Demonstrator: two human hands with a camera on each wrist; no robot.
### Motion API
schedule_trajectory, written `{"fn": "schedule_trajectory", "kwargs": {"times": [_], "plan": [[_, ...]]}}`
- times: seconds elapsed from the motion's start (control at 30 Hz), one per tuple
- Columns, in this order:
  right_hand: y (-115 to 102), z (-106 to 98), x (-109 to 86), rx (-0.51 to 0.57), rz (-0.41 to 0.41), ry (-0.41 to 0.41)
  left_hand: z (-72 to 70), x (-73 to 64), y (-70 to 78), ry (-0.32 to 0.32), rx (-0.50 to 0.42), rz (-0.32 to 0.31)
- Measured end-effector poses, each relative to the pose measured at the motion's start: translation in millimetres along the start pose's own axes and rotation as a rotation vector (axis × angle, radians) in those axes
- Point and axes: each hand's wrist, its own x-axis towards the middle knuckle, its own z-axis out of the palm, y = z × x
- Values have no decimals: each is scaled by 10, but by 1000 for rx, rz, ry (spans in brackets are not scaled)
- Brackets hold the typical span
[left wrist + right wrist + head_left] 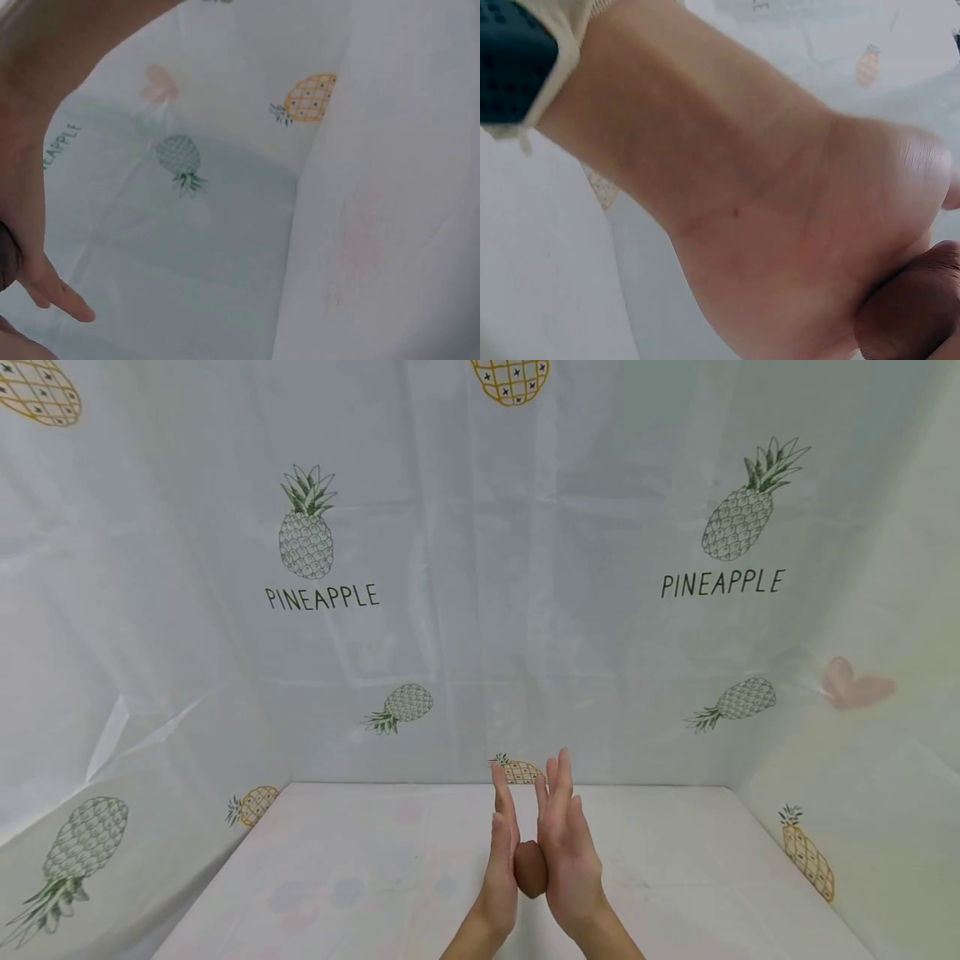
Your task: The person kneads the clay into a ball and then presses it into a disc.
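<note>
A brown rounded lump [531, 869], clay-like with a smooth surface, sits between my two palms in the head view. My left hand [499, 870] presses it from the left and my right hand [572, 858] from the right. Both hands stand upright with palms facing and fingers extended upward, not curled round the lump. In the left wrist view just an edge of the brown lump [7, 259] shows, beside a palm. The right wrist view shows the lump [904, 319] up close against the heel of a palm; its far side is hidden.
Below the hands lies a white table [360, 868] with faint coloured spots. A pale curtain [480, 568] printed with pineapples surrounds it at the back and both sides. In the right wrist view a dark device [514, 64] sits over a cream cuff [566, 52].
</note>
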Motion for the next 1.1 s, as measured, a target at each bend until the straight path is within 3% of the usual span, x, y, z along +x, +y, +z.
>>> {"fn": "schedule_trajectory", "kwargs": {"times": [0.33, 0.5, 0.7, 0.9, 1.1], "plan": [[-16, -179, 45, 6, -10, 115, 202, -93, 231, -171, -9, 8], [64, -228, 61, -35, 0, 172, 218, -110, 278, -191, -1, 59], [196, -218, 51, -142, 78, 195, 192, -120, 294, -148, 37, 106], [269, -121, 33, -177, 149, 37, 89, -99, 285, -56, 51, 88], [281, 11, 6, -110, 187, -89, -58, -23, 190, 70, 100, 93]]}}
